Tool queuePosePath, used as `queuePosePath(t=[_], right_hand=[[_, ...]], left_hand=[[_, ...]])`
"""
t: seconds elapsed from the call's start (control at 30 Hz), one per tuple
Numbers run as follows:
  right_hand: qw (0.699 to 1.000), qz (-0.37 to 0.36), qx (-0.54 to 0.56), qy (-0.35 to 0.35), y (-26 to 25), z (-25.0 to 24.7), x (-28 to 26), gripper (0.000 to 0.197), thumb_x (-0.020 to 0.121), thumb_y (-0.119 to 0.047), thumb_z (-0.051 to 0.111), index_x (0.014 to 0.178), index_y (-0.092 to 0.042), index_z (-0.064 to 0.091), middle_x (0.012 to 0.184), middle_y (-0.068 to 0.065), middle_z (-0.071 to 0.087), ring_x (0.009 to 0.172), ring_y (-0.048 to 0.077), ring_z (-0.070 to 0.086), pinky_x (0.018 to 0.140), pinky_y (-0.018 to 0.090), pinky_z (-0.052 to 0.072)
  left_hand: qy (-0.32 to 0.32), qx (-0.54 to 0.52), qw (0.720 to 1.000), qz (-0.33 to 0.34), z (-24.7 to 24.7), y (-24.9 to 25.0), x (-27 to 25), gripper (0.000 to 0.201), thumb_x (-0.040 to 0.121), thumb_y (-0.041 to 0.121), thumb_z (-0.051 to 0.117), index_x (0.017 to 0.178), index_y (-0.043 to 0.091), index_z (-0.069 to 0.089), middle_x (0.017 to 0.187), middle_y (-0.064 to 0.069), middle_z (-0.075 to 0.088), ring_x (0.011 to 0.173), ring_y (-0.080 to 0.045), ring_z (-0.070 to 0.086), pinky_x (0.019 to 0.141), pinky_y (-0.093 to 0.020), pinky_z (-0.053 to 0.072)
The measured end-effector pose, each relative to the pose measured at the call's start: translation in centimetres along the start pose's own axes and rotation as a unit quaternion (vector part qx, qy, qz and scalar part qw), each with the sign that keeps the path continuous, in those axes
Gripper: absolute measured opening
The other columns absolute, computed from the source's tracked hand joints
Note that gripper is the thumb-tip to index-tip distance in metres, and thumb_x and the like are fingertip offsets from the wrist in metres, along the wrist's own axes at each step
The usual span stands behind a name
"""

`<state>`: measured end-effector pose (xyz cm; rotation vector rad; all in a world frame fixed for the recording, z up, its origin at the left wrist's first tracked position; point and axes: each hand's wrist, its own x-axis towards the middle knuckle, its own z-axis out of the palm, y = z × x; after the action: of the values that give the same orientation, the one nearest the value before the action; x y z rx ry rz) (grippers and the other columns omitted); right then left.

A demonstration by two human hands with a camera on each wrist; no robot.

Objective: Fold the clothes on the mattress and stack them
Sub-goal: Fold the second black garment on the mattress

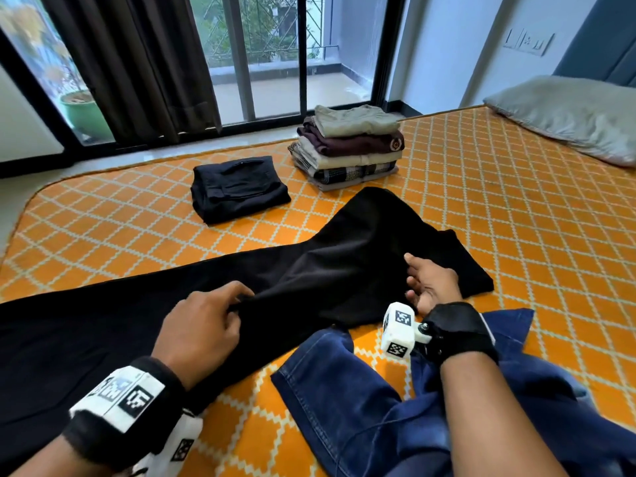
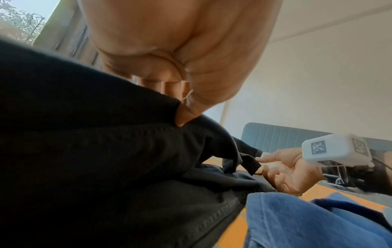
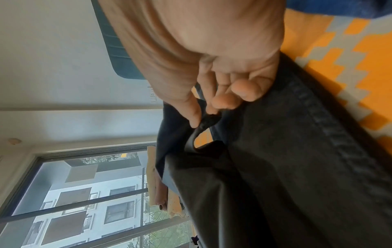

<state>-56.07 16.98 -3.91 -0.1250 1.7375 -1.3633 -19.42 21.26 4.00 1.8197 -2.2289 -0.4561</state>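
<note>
Black trousers [image 1: 330, 266] lie spread across the orange patterned mattress [image 1: 516, 218], legs running off to the left. My left hand [image 1: 206, 321] pinches a fold of the black trousers [image 2: 106, 151] near the middle, thumb pressed into the cloth. My right hand [image 1: 426, 284] grips the waist edge of the black trousers [image 3: 275, 167] between thumb and fingertips. Blue jeans [image 1: 395, 407] lie crumpled under my right forearm. A folded black garment [image 1: 237, 191] and a stack of folded clothes [image 1: 351, 146] sit further back.
A grey pillow [image 1: 568, 115] lies at the mattress's far right. Beyond the mattress's far edge are a tiled floor strip, a dark curtain [image 1: 137, 63] and a barred glass door [image 1: 275, 56]. Bare mattress shows on the right and at the left behind the trousers.
</note>
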Motion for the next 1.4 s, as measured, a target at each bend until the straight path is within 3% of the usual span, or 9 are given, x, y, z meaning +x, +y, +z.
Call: queuePosePath(t=[0.1, 0.3, 0.43, 0.6, 0.77, 0.87, 1.1, 1.23, 1.4], right_hand=[[1.000, 0.011, -0.005, -0.025, 0.0, 0.3, 0.3, 0.015, 0.092, -0.025, 0.077, 0.090, -0.015, 0.066, 0.070, -0.002, 0.058, 0.050, 0.010, 0.047, 0.037, 0.019, 0.032], [0.999, -0.048, -0.026, -0.001, -0.1, 1.4, -0.2, 0.010, 0.097, -0.025, 0.069, 0.092, -0.018, 0.065, 0.092, 0.003, 0.061, 0.079, 0.017, 0.059, 0.058, 0.032, 0.048], [0.998, -0.034, 0.010, -0.052, 0.3, 2.3, -0.6, 0.063, 0.089, -0.039, 0.079, 0.140, -0.013, 0.052, 0.127, 0.003, 0.065, 0.101, 0.021, 0.069, 0.059, 0.034, 0.055], [0.994, 0.038, 0.077, -0.065, 0.5, 3.5, -3.5, 0.052, 0.091, -0.043, 0.075, 0.125, -0.010, 0.055, 0.121, 0.016, 0.064, 0.094, 0.027, 0.070, 0.065, 0.039, 0.054], [0.944, 0.139, -0.011, -0.299, 2.8, 8.1, -8.4, 0.100, 0.077, -0.093, 0.046, 0.125, -0.008, 0.064, 0.117, 0.022, 0.073, 0.110, 0.036, 0.070, 0.090, 0.044, 0.056], [0.917, 0.150, 0.077, -0.361, 4.0, 10.2, -10.1, 0.096, 0.080, -0.090, 0.046, 0.126, -0.009, 0.068, 0.118, 0.017, 0.074, 0.105, 0.033, 0.071, 0.092, 0.045, 0.054], [0.905, 0.042, 0.336, -0.257, 0.4, 8.3, -7.8, 0.017, 0.101, -0.022, 0.057, 0.105, -0.011, 0.069, 0.092, 0.007, 0.072, 0.088, 0.026, 0.067, 0.082, 0.042, 0.053], [0.903, -0.059, 0.372, -0.208, -2.2, 5.3, -5.2, 0.061, 0.079, -0.008, 0.068, 0.139, -0.006, 0.056, 0.125, 0.015, 0.070, 0.111, 0.035, 0.068, 0.096, 0.044, 0.052], [0.918, -0.084, 0.380, -0.073, -3.3, 1.1, -0.3, 0.106, 0.041, -0.015, 0.095, 0.140, -0.009, 0.056, 0.131, 0.019, 0.068, 0.117, 0.039, 0.068, 0.100, 0.058, 0.052]], left_hand=[[0.007, -0.030, 1.000, -0.007, -0.2, -0.3, 0.1, 0.038, 0.090, 0.014, 0.061, 0.113, 0.044, 0.066, 0.094, 0.013, 0.075, 0.086, -0.020, 0.071, 0.072, -0.036, 0.056], [0.031, -0.083, 0.996, -0.021, -0.5, -0.6, 0.7, 0.041, 0.091, 0.012, 0.058, 0.113, 0.047, 0.061, 0.094, 0.014, 0.074, 0.089, -0.018, 0.070, 0.078, -0.041, 0.059], [0.028, -0.114, 0.993, -0.013, -0.8, -0.4, 0.5, 0.042, 0.093, 0.009, 0.059, 0.113, 0.046, 0.063, 0.097, 0.017, 0.074, 0.095, -0.015, 0.070, 0.083, -0.040, 0.058], [0.037, -0.140, 0.989, 0.017, -1.6, -0.6, -0.5, 0.047, 0.096, 0.007, 0.060, 0.118, 0.049, 0.062, 0.098, 0.023, 0.071, 0.094, -0.002, 0.068, 0.082, -0.037, 0.058], [0.055, -0.161, 0.985, 0.032, -2.0, -0.4, -1.4, 0.049, 0.094, 0.006, 0.062, 0.114, 0.052, 0.064, 0.096, 0.025, 0.072, 0.091, 0.002, 0.068, 0.080, -0.033, 0.057], [0.060, -0.157, 0.985, 0.034, -2.2, -0.1, -1.7, 0.052, 0.094, 0.005, 0.063, 0.112, 0.053, 0.063, 0.096, 0.027, 0.072, 0.090, 0.002, 0.069, 0.078, -0.032, 0.056], [0.058, -0.083, 0.993, 0.059, -1.6, 0.2, -2.2, 0.046, 0.090, 0.008, 0.065, 0.115, 0.047, 0.061, 0.085, 0.029, 0.069, 0.082, -0.007, 0.071, 0.069, -0.033, 0.056], [0.023, -0.031, 0.997, 0.073, -0.4, 0.3, -1.9, 0.045, 0.089, 0.013, 0.064, 0.115, 0.050, 0.059, 0.090, 0.027, 0.071, 0.085, -0.006, 0.069, 0.073, -0.035, 0.056], [-0.082, 0.092, 0.985, 0.122, 2.3, 0.2, -1.1, 0.045, 0.086, 0.040, 0.058, 0.130, 0.045, 0.056, 0.114, 0.019, 0.069, 0.109, -0.012, 0.065, 0.089, -0.036, 0.052]])
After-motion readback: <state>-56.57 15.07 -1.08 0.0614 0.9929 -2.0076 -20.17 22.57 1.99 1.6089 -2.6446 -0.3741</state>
